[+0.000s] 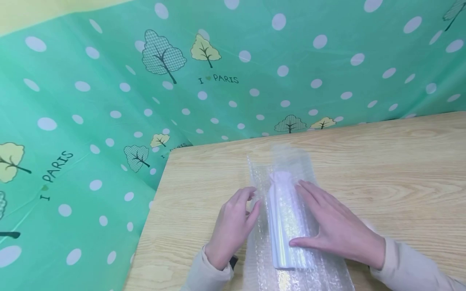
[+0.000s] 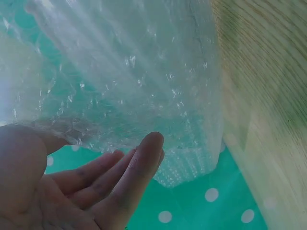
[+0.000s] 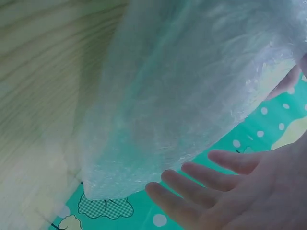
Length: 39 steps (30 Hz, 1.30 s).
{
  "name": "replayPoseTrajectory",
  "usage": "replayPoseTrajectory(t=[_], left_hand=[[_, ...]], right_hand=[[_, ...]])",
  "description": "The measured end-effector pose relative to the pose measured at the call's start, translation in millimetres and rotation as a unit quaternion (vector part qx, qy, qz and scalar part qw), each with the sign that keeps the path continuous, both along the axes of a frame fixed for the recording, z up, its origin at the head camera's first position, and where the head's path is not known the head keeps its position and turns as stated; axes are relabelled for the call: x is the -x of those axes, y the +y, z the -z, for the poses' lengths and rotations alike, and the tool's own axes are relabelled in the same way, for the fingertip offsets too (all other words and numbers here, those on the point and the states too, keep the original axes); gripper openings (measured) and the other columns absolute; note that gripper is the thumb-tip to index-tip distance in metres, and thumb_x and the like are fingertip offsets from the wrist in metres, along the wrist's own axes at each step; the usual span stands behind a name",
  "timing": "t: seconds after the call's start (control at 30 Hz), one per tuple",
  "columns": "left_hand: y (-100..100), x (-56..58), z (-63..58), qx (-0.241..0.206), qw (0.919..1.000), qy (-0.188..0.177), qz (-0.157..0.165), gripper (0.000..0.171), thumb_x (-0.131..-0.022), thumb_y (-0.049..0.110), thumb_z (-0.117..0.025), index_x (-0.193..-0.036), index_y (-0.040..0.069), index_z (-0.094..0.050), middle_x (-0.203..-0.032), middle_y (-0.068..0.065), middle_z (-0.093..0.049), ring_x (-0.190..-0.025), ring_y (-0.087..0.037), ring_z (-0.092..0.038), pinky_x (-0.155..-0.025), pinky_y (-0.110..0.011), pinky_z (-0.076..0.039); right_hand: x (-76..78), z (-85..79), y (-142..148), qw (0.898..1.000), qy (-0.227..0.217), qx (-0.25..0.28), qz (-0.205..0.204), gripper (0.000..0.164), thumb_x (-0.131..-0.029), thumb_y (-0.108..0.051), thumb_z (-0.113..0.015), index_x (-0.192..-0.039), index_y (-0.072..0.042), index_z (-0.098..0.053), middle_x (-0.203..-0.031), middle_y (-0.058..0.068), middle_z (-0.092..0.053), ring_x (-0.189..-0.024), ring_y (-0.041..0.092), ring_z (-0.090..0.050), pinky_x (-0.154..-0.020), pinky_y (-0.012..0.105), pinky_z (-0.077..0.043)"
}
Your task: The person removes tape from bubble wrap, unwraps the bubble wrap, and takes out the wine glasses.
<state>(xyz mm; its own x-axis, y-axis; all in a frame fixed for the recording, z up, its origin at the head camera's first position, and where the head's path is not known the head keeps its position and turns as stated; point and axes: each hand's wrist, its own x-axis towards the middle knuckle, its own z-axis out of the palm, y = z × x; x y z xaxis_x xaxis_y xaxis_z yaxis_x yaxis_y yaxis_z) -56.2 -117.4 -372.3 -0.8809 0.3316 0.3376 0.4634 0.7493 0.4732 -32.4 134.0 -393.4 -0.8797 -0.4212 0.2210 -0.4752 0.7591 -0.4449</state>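
Note:
A pale, ribbed vase with a narrower neck lies on its side, its neck toward the far edge of the table. Clear bubble wrap lies under it and over part of it. My right hand rests along the vase's right side on the wrap, fingers straight and thumb across the lower body. At the wrap's left edge is my left hand, its fingers loosely bent and thumb apart from them. In the left wrist view, the bubble wrap touches or nearly touches that hand; I cannot tell which.
Everything lies on a light wood-grain table. A green dotted cloth with tree prints and lettering hangs behind the table and along its left side. The wrap extends past the vase's neck and toward the near side of the view.

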Motion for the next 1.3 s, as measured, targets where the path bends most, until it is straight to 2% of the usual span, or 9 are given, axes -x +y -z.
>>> replayPoseTrajectory(t=[0.17,0.27,0.47,0.67,0.77,0.87,1.07,1.17,1.3], left_hand=[[-3,-0.8,0.1,0.0,0.9999,-0.014,0.004,0.035,-0.095,0.018,-0.067,-0.125,0.001,-0.062,-0.108,-0.013,-0.07,-0.073,-0.019,-0.072,-0.059,-0.006,-0.052],[-8,-0.3,0.1,-0.006,0.999,-0.044,0.005,0.036,-0.095,0.017,-0.067,-0.126,0.001,-0.061,-0.109,-0.013,-0.069,-0.07,-0.015,-0.071,-0.059,-0.007,-0.053],[-18,2.5,-1.9,-0.022,0.9935,-0.112,-0.001,0.038,-0.095,0.019,-0.067,-0.129,0.003,-0.06,-0.116,-0.012,-0.067,-0.079,-0.017,-0.071,-0.064,-0.012,-0.056],[-23,5.1,-4.5,-0.026,0.9882,-0.151,-0.009,0.044,-0.095,0.021,-0.067,-0.133,0.003,-0.058,-0.12,-0.013,-0.066,-0.09,-0.022,-0.07,-0.067,-0.014,-0.057],[-26,6.8,-4.1,-0.021,0.988,-0.152,-0.014,0.046,-0.094,0.018,-0.068,-0.135,0.001,-0.057,-0.124,-0.013,-0.065,-0.1,-0.023,-0.068,-0.07,-0.015,-0.057],[-29,7.9,-2.9,-0.018,0.988,-0.153,-0.017,0.047,-0.093,0.015,-0.069,-0.135,0.001,-0.057,-0.124,-0.012,-0.065,-0.103,-0.023,-0.067,-0.071,-0.015,-0.057],[-39,8.9,0.6,-0.031,0.9885,-0.147,-0.017,0.048,-0.087,0.007,-0.074,-0.132,0.001,-0.059,-0.115,-0.009,-0.068,-0.101,-0.023,-0.067,-0.071,-0.013,-0.056],[-44,8.2,2.9,-0.042,0.9891,-0.14,-0.021,0.05,-0.084,0.004,-0.076,-0.131,0.002,-0.06,-0.112,-0.008,-0.069,-0.099,-0.023,-0.068,-0.069,-0.014,-0.057],[-48,7.2,5.9,-0.057,0.9872,-0.145,-0.03,0.05,-0.083,0.003,-0.076,-0.131,0.002,-0.06,-0.111,-0.009,-0.069,-0.097,-0.023,-0.069,-0.069,-0.017,-0.059]], right_hand=[[1.3,-4.5,4,1.0,0.021,0.003,-0.008,0.115,-0.072,-0.079,-0.065,-0.154,-0.006,-0.03,-0.159,0.017,-0.03,-0.144,0.039,-0.031,-0.109,0.062,-0.038],[1.8,-7.1,10,1.0,0.024,0.012,-0.013,0.111,-0.073,-0.075,-0.069,-0.154,-0.009,-0.031,-0.16,0.015,-0.028,-0.145,0.039,-0.028,-0.107,0.064,-0.04],[3.7,-10.0,24,0.999,0.013,0.023,-0.019,0.107,-0.072,-0.07,-0.073,-0.152,-0.012,-0.034,-0.16,0.014,-0.025,-0.142,0.038,-0.028,-0.101,0.065,-0.043],[6.5,-12.1,36,0.999,0.021,0.033,-0.011,0.103,-0.073,-0.061,-0.079,-0.151,-0.011,-0.035,-0.158,0.015,-0.027,-0.137,0.038,-0.032,-0.094,0.063,-0.046],[9.2,-14.8,43,0.999,0.024,0.038,-0.01,0.102,-0.074,-0.053,-0.083,-0.152,-0.012,-0.033,-0.158,0.015,-0.028,-0.137,0.039,-0.033,-0.092,0.062,-0.047],[11.9,-16.9,53,0.999,0.021,0.045,-0.011,0.102,-0.073,-0.046,-0.086,-0.153,-0.011,-0.032,-0.157,0.018,-0.028,-0.136,0.041,-0.033,-0.09,0.066,-0.046],[16.6,-18.5,66,0.997,-0.021,0.071,0.014,0.103,-0.08,-0.039,-0.083,-0.156,-0.005,-0.022,-0.154,0.026,-0.029,-0.134,0.047,-0.033,-0.098,0.071,-0.038],[19.2,-18.8,69,0.997,-0.023,0.072,0.024,0.098,-0.081,-0.035,-0.082,-0.153,-0.001,-0.026,-0.147,0.026,-0.035,-0.125,0.043,-0.042,-0.094,0.066,-0.043],[21.1,-18.4,73,0.998,-0.018,0.046,0.026,0.09,-0.081,-0.033,-0.082,-0.149,-0.001,-0.034,-0.139,0.019,-0.043,-0.115,0.033,-0.05,-0.086,0.057,-0.049]])
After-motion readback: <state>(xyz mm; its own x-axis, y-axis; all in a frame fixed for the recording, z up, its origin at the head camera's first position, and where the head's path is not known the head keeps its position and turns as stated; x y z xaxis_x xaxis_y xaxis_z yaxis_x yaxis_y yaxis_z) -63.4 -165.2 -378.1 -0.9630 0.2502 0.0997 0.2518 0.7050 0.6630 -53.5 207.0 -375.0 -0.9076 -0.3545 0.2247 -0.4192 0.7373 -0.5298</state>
